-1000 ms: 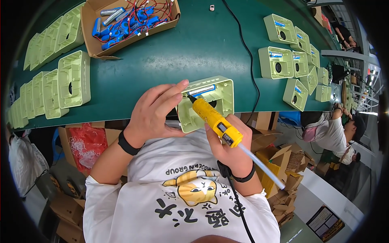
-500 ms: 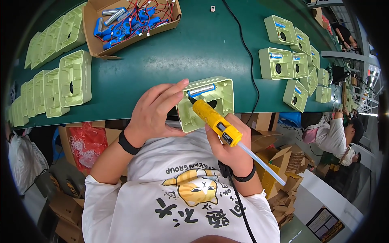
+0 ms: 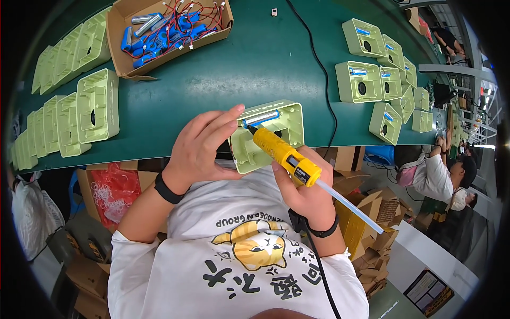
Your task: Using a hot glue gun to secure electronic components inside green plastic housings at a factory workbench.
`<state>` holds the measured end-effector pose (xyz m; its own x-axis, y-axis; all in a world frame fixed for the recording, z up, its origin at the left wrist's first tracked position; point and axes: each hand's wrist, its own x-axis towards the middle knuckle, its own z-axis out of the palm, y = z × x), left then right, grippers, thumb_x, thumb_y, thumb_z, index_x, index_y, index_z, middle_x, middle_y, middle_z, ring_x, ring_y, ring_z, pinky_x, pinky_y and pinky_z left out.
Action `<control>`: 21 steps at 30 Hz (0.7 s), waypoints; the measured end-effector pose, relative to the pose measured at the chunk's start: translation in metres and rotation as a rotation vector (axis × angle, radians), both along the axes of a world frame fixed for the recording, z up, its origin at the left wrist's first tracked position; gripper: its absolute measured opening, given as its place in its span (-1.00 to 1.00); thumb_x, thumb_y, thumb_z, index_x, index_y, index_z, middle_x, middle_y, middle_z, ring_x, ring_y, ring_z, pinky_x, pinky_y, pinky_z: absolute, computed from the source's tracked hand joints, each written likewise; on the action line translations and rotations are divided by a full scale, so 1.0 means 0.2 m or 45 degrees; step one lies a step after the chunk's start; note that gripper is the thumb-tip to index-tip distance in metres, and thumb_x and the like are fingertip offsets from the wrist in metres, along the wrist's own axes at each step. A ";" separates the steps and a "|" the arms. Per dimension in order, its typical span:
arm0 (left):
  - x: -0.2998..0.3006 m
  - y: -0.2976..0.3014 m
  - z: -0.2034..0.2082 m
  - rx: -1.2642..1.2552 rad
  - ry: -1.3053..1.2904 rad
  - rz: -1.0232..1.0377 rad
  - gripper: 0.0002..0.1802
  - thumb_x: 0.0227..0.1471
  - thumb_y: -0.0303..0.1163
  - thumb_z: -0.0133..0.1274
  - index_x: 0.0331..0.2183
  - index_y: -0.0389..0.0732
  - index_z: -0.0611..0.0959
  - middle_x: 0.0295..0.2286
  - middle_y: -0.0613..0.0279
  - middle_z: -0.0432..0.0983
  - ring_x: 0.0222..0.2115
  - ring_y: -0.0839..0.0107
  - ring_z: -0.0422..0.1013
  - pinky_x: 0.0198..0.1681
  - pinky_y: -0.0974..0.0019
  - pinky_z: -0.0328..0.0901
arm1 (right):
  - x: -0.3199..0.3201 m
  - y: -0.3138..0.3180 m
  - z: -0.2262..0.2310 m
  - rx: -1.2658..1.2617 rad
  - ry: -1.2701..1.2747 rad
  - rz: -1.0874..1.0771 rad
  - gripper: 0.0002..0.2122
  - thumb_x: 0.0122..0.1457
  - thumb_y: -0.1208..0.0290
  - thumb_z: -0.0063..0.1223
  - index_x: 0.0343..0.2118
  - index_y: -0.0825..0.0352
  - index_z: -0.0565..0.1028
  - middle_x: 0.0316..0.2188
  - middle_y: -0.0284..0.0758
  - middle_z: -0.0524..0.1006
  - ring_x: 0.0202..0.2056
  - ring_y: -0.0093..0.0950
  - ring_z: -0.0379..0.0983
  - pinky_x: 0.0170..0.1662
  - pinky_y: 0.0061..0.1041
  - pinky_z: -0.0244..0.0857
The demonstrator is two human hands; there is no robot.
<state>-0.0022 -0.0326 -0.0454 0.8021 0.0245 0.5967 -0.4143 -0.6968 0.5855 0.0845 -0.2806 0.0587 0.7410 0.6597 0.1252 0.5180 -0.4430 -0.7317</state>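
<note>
At the near edge of the table, my left hand (image 3: 204, 141) grips the left side of a pale green plastic housing (image 3: 294, 125), its open side facing up. Inside, along its far wall, lies a blue battery (image 3: 264, 118) with a silvery label. My right hand (image 3: 311, 186) is wrapped round a yellow hot glue gun (image 3: 276, 149). The gun's dark nozzle points at the left end of the battery; whether it touches cannot be made out. A clear glue stick (image 3: 350, 208) sticks out of the gun's back. The gun covers part of the housing's inside.
A cardboard box (image 3: 118, 50) of blue batteries with red and black wires stands at the far left. Green housings (image 3: 98, 106) line the left side; several with batteries (image 3: 361, 82) stand right. A black cable (image 3: 319, 64) crosses the table. Cartons (image 3: 372, 250) lie below; people sit far right.
The glue gun's back end has swung slightly right and down, and its nozzle has shifted a little along the battery's left end. My left hand keeps its hold on the housing.
</note>
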 end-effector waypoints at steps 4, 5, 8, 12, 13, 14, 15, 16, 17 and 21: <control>0.00 0.00 -0.01 0.002 0.003 -0.001 0.27 -0.30 0.06 0.72 0.35 -0.09 0.41 0.36 0.02 0.58 0.10 -0.02 0.60 0.09 0.04 0.56 | 0.00 0.02 0.01 -0.024 -0.001 0.034 -0.88 0.20 0.54 0.44 -0.24 0.40 0.71 -0.49 -0.25 0.51 -0.52 -0.25 0.47 -0.45 -0.31 0.29; 0.00 0.00 -0.01 0.006 0.000 0.001 0.27 -0.30 0.06 0.71 0.35 -0.09 0.41 0.36 0.02 0.58 0.10 -0.02 0.60 0.09 0.04 0.56 | 0.01 0.03 0.01 -0.027 -0.004 0.033 -0.89 0.20 0.54 0.44 -0.24 0.39 0.71 -0.49 -0.25 0.51 -0.53 -0.25 0.46 -0.45 -0.30 0.29; 0.00 0.00 -0.01 0.018 -0.007 0.005 0.27 -0.30 0.07 0.71 0.35 -0.09 0.40 0.36 0.03 0.58 0.10 -0.02 0.60 0.09 0.04 0.56 | 0.01 0.04 0.00 -0.031 -0.012 0.030 -0.89 0.20 0.54 0.45 -0.25 0.38 0.71 -0.50 -0.24 0.50 -0.53 -0.23 0.46 -0.45 -0.30 0.29; -0.01 -0.01 -0.01 0.014 0.001 0.006 0.28 -0.31 0.08 0.72 0.35 -0.09 0.40 0.36 0.03 0.58 0.09 -0.03 0.61 0.09 0.03 0.56 | 0.01 0.04 0.01 -0.103 -0.059 0.061 -0.90 0.19 0.54 0.45 -0.26 0.37 0.71 -0.50 -0.24 0.51 -0.54 -0.24 0.45 -0.46 -0.31 0.29; -0.01 -0.01 -0.01 0.018 -0.005 0.011 0.28 -0.31 0.08 0.72 0.35 -0.09 0.41 0.36 0.03 0.58 0.09 -0.03 0.61 0.09 0.04 0.56 | 0.01 0.03 0.00 -0.122 -0.049 0.054 -0.90 0.19 0.54 0.45 -0.26 0.38 0.72 -0.50 -0.24 0.52 -0.54 -0.25 0.45 -0.46 -0.31 0.29; 0.00 -0.01 -0.01 0.021 -0.012 0.017 0.27 -0.31 0.08 0.72 0.35 -0.09 0.41 0.36 0.03 0.58 0.09 -0.03 0.61 0.09 0.04 0.56 | 0.01 0.03 -0.01 -0.140 -0.040 0.047 -0.90 0.20 0.54 0.45 -0.26 0.38 0.72 -0.50 -0.24 0.52 -0.54 -0.25 0.45 -0.46 -0.31 0.29; 0.00 -0.01 -0.01 0.024 -0.019 0.024 0.27 -0.30 0.08 0.72 0.35 -0.09 0.41 0.36 0.03 0.58 0.09 -0.03 0.61 0.09 0.04 0.56 | 0.01 0.03 -0.01 -0.159 -0.031 0.040 -0.90 0.20 0.54 0.45 -0.26 0.38 0.73 -0.50 -0.24 0.53 -0.55 -0.26 0.45 -0.46 -0.32 0.29; 0.00 -0.01 -0.01 0.023 -0.017 0.023 0.27 -0.30 0.08 0.72 0.35 -0.09 0.41 0.36 0.03 0.58 0.09 -0.03 0.61 0.09 0.04 0.56 | 0.01 0.03 -0.01 -0.160 -0.029 0.040 -0.90 0.20 0.54 0.45 -0.26 0.38 0.73 -0.50 -0.24 0.53 -0.55 -0.26 0.45 -0.46 -0.32 0.29; 0.00 0.00 -0.01 0.031 -0.007 0.018 0.27 -0.30 0.08 0.72 0.35 -0.09 0.41 0.36 0.03 0.59 0.09 -0.02 0.61 0.09 0.04 0.56 | 0.01 0.02 -0.01 -0.152 -0.022 0.028 -0.90 0.21 0.54 0.45 -0.25 0.39 0.73 -0.50 -0.24 0.53 -0.54 -0.27 0.46 -0.45 -0.33 0.29; -0.01 -0.01 0.00 0.043 0.014 0.009 0.25 -0.29 0.08 0.72 0.34 -0.09 0.42 0.35 0.03 0.59 0.09 -0.01 0.62 0.08 0.05 0.55 | 0.01 -0.01 0.00 -0.118 0.006 -0.035 -0.89 0.23 0.54 0.45 -0.25 0.42 0.72 -0.49 -0.25 0.54 -0.54 -0.31 0.48 -0.44 -0.35 0.31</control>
<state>-0.0040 -0.0338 -0.0459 0.8086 0.0101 0.5883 -0.4029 -0.7191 0.5662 0.0862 -0.2820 0.0590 0.7596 0.6476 0.0610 0.5014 -0.5232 -0.6891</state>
